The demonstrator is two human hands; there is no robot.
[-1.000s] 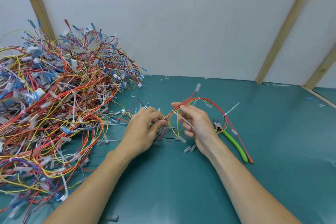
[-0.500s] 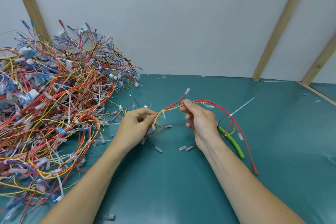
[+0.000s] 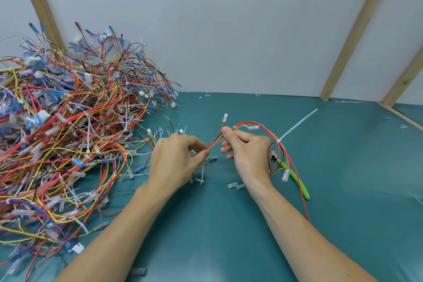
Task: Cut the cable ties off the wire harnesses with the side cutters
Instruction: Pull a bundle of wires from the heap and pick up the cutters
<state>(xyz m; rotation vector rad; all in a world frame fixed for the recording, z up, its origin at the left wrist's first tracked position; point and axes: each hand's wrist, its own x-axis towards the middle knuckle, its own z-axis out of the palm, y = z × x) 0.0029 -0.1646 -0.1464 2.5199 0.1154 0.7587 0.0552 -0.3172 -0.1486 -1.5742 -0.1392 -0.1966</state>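
Two hands hold one wire harness (image 3: pixel 256 129) above the middle of the green table (image 3: pixel 343 190). The left hand (image 3: pixel 176 160) pinches the wires between thumb and finger. The right hand (image 3: pixel 247 151), just at 3 o'clock from it, pinches the same wires with its fingers curled. A white cable tie (image 3: pixel 295 127) sticks out toward 2 o'clock. The side cutters (image 3: pixel 295 178), with green handles, lie on the table under the wires at 4 o'clock. A big pile of harnesses (image 3: pixel 64 139) sits at 9 o'clock.
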